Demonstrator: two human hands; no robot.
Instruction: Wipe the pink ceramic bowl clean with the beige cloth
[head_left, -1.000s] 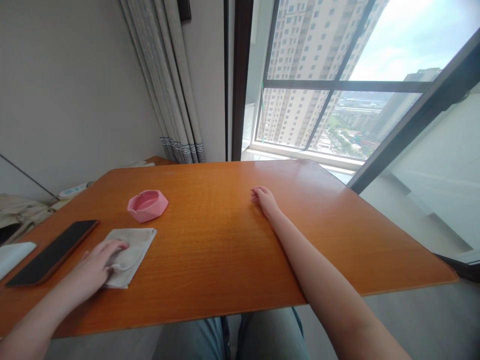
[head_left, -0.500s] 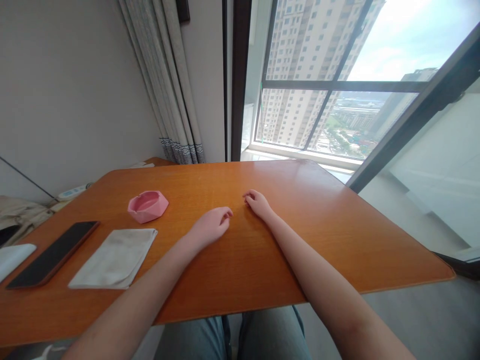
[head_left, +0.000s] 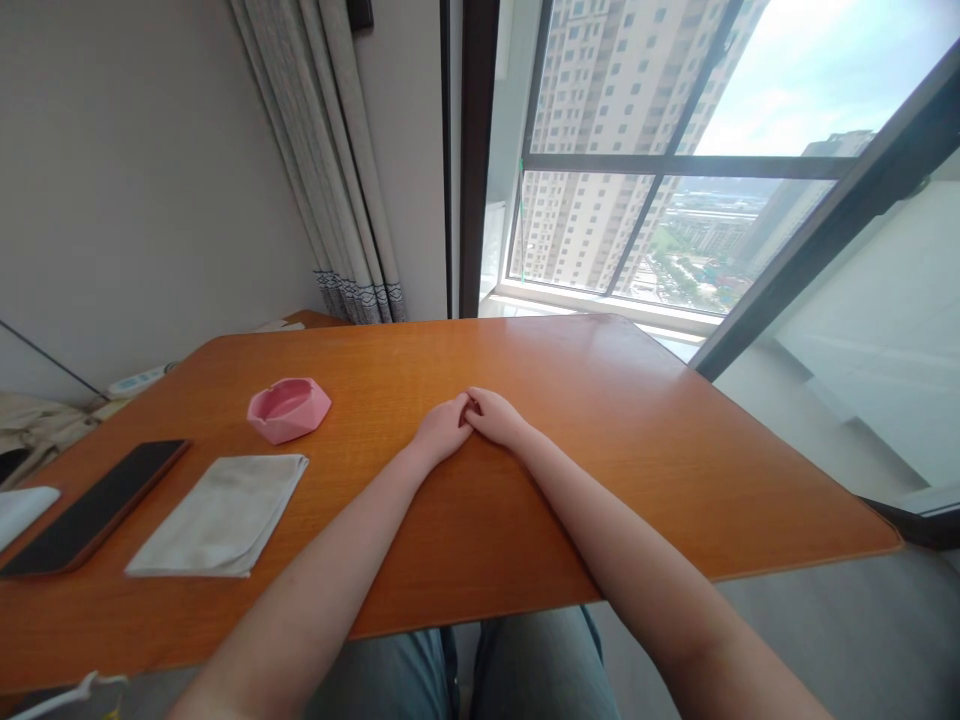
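On the wooden table [head_left: 660, 450], my left hand [head_left: 441, 430] and my right hand [head_left: 495, 415] meet in front of me. Their curled fingers touch and overlap, the right hand's fingers lying over the tips of the left. Both hands are closed, and no object shows in either; the undersides of the fingers are hidden. To the left of my left hand sits a pink faceted ashtray [head_left: 289, 425]. Nearer to me than the ashtray lies a folded off-white cloth [head_left: 214, 515].
A long black tray [head_left: 94, 510] with a brown edge lies left of the cloth, beside a white object [head_left: 22, 512] cut by the frame. A grey curtain [head_left: 322, 150] hangs beyond the table. A large window [head_left: 592, 220] stands behind. My legs in jeans [head_left: 536, 665] are under the front edge.
My two hands have come together from being apart; the left moved slightly forward and the right moved left. Their fingers now touch. The view has shifted slightly.
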